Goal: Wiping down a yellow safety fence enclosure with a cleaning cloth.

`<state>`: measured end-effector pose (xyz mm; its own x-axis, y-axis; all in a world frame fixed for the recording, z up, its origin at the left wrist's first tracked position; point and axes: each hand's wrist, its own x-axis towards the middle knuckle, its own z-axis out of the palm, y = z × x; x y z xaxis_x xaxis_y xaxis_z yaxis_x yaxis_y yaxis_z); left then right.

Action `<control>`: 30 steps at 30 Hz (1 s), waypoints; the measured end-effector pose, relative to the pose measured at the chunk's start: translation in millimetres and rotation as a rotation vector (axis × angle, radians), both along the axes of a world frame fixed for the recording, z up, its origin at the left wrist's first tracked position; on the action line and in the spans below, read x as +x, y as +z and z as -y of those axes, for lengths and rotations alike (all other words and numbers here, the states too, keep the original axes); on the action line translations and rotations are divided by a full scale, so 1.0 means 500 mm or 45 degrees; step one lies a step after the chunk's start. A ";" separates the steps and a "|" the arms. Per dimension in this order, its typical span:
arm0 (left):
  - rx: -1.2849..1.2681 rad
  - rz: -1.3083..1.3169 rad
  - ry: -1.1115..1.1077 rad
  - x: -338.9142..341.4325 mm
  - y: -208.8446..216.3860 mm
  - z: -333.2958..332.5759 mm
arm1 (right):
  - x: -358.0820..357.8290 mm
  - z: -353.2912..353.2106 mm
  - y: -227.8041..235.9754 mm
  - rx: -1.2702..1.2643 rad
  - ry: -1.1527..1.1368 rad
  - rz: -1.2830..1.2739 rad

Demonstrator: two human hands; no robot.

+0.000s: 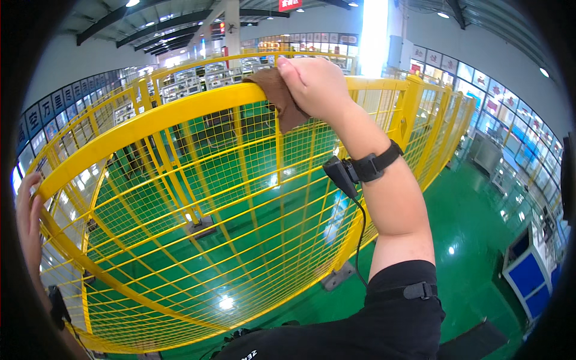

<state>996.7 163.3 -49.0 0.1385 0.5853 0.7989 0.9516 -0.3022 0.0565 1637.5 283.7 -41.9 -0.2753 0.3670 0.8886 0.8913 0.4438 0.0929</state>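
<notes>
A yellow wire-mesh fence panel stands upright in front of me, its thick top rail bending across the view. My right hand is closed over that rail, pressing a brown cloth onto it; part of the cloth hangs down the near side over the mesh. At the far left, my left hand is by the panel's left end, fingers pointing up at the yellow edge. Whether those fingers wrap round the frame is hard to make out near the dark rim. A black strapped device with a cable is on my right wrist.
More yellow fencing runs off to the right from a post. A dark foot plate bolts a post to the green floor. A blue-panelled cabinet stands at the right, and a metal cabinet farther off.
</notes>
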 end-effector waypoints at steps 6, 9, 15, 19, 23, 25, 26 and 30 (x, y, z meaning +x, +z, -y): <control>0.012 -0.197 -0.170 0.539 -0.004 -0.118 | 0.253 -0.052 -0.016 -0.048 -0.040 0.043; 0.047 -0.120 -0.199 0.678 0.025 -0.100 | 0.316 -0.048 -0.004 0.025 -0.013 0.060; 0.049 -0.299 0.041 0.721 0.013 -0.143 | 0.461 -0.092 -0.024 0.058 -0.008 0.049; 0.047 -0.307 0.037 0.714 0.007 -0.147 | 0.603 -0.112 -0.028 0.003 -0.039 -0.080; 0.096 -0.305 0.060 0.713 0.003 -0.148 | 0.632 -0.117 -0.020 -0.043 -0.103 -0.158; 0.109 -0.283 0.019 0.716 -0.003 -0.146 | 0.600 -0.106 -0.023 -0.037 -0.160 -0.227; 0.125 -0.281 0.025 0.719 -0.002 -0.151 | 0.584 -0.103 -0.027 -0.026 -0.209 -0.302; 0.123 -0.247 -0.015 0.727 -0.002 -0.169 | 0.453 -0.091 -0.021 0.074 -0.095 0.015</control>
<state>1360.1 247.9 -50.2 0.3016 0.5050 0.8087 0.9382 -0.3084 -0.1573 1863.9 329.4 -52.6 -0.2600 0.3348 0.9057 0.9203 0.3699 0.1274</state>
